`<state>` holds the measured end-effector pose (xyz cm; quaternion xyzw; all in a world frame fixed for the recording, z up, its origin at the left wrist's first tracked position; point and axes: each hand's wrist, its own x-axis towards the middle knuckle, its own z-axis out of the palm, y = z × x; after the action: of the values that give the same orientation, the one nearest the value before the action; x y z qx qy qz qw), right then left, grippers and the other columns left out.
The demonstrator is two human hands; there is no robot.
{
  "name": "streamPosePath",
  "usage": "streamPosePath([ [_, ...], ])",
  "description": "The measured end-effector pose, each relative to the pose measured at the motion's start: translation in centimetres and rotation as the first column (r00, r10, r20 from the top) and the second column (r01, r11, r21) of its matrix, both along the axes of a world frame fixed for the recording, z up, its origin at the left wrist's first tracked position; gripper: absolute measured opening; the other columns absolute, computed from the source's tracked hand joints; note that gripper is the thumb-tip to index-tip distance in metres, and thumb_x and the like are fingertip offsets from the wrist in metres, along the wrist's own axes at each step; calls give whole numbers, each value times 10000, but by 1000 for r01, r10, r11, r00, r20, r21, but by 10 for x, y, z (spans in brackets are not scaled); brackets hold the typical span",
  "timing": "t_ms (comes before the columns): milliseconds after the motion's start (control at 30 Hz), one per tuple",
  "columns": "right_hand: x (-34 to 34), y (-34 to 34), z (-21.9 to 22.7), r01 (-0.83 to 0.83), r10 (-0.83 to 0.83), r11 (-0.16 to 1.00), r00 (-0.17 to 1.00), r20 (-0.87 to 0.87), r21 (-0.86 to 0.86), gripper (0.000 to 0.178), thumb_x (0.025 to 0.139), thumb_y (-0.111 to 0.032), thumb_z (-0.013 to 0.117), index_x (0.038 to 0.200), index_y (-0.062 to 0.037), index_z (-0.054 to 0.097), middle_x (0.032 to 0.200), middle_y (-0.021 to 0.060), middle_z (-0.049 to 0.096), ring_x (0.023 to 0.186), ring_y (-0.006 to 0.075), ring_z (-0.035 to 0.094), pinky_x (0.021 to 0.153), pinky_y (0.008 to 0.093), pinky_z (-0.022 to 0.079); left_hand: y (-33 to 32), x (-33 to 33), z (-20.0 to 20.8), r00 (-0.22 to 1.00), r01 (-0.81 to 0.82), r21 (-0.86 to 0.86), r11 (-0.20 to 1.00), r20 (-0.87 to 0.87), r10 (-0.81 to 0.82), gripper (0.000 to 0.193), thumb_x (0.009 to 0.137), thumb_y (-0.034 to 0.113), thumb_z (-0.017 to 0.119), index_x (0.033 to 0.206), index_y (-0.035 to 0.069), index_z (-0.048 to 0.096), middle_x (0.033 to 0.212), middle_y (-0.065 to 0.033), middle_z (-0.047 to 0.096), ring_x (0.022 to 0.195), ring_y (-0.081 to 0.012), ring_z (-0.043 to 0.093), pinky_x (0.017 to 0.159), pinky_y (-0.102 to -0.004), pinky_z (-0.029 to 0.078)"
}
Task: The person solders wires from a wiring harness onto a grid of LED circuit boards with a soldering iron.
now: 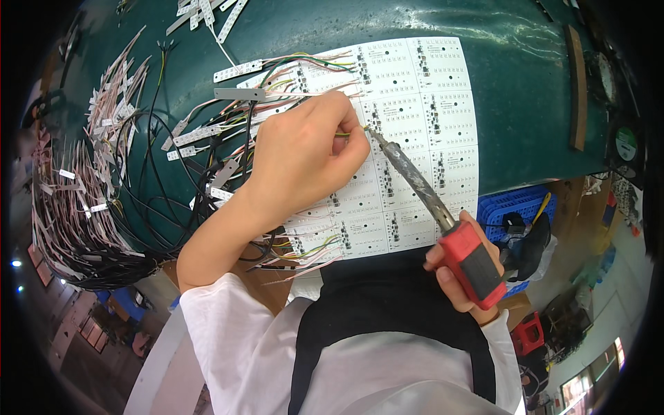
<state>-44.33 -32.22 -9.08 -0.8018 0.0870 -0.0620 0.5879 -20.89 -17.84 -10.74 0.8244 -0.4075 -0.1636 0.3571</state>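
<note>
My left hand (304, 145) is closed in a pinch over a white circuit board panel (453, 176), holding a thin yellow-green wire (353, 132) between thumb and fingers. In my right hand (460, 280) is a soldering iron (474, 259) with a red and black handle and a long metal barrel. Its tip meets the panel close to the wire's end, just right of my left fingertips. Rows of small dark components divide the panel into several sections. Coloured wires run from its left sections. Part of the panel lies hidden under my left hand and forearm.
Black cables (155, 176) and small white LED strips (238, 70) spread left of the panel on the green table (515, 76). A large bundle of pinkish wires (76, 214) hangs at the far left. Blue crates (515, 207) stand at the right; a wooden bar (577, 90) lies beyond.
</note>
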Motion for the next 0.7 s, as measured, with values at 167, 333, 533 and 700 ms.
streamPosePath([
  [167, -5, 1, 4, 47, -39, 995, 995, -92, 88, 549, 785, -49, 616, 1253, 173, 436, 790, 101, 681, 727, 211, 667, 741, 297, 527, 1, -1, -2, 1000, 3, -9, 1000, 25, -2, 127, 747, 91, 649, 736, 72, 524, 626, -39, 583, 504, -183, 597, 447, -308, 437],
  [333, -3, 7, 5, 155, -127, 972, 979, -158, 179, 545, 779, -49, 619, 1244, 175, 445, 788, 97, 682, 725, 200, 663, 739, 296, 526, 1, -3, -2, 997, 1, -15, 1000, 72, 0, 133, 748, 97, 647, 734, 70, 517, 615, -44, 570, 494, -196, 582, 442, -311, 431],
  [533, 0, 6, 5, 125, -113, 986, 987, -113, 112, 551, 776, -47, 622, 1249, 175, 445, 779, 98, 679, 698, 186, 655, 707, 285, 526, 0, -5, -5, 981, 7, -12, 1000, 192, -5, 145, 740, 95, 646, 735, 70, 504, 604, -50, 546, 465, -216, 548, 422, -326, 426],
  [700, 0, 5, 5, 96, -79, 986, 988, -129, 135, 552, 780, -43, 616, 1257, 172, 441, 774, 99, 674, 697, 186, 652, 713, 283, 524, -1, -7, -6, 971, 13, -19, 1000, 240, -8, 156, 733, 95, 648, 739, 63, 495, 598, -60, 541, 456, -227, 540, 409, -340, 424],
])
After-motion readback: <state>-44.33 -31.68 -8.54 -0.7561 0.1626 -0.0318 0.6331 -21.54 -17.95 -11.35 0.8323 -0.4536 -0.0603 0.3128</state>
